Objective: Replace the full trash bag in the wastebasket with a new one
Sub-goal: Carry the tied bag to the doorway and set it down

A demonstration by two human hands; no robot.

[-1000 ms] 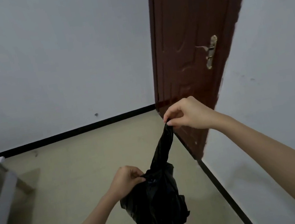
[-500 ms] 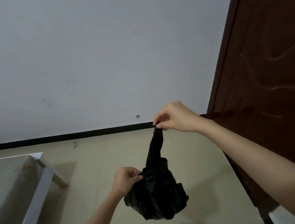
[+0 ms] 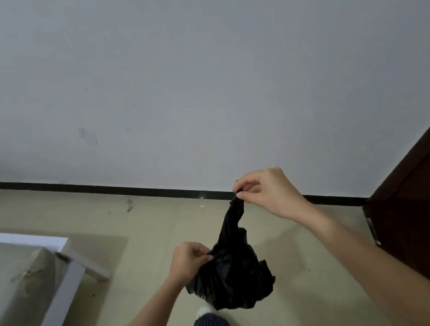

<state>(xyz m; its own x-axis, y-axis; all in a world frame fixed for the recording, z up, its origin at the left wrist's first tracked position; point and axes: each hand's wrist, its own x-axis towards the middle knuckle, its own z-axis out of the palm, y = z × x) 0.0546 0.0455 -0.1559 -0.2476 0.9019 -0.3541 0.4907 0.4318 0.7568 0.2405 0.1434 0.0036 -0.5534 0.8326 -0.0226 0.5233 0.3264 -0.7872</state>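
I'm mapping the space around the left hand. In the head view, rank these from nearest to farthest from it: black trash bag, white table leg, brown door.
1. Black trash bag: gripped by the left hand, hanging just to its right.
2. White table leg: on the floor to the hand's left.
3. Brown door: far right, beyond the right hand.

I see a beige floor (image 3: pixel 45 208), a white-framed bed (image 3: pixel 35 321) standing on it at my nine o'clock, scuff marks at eleven
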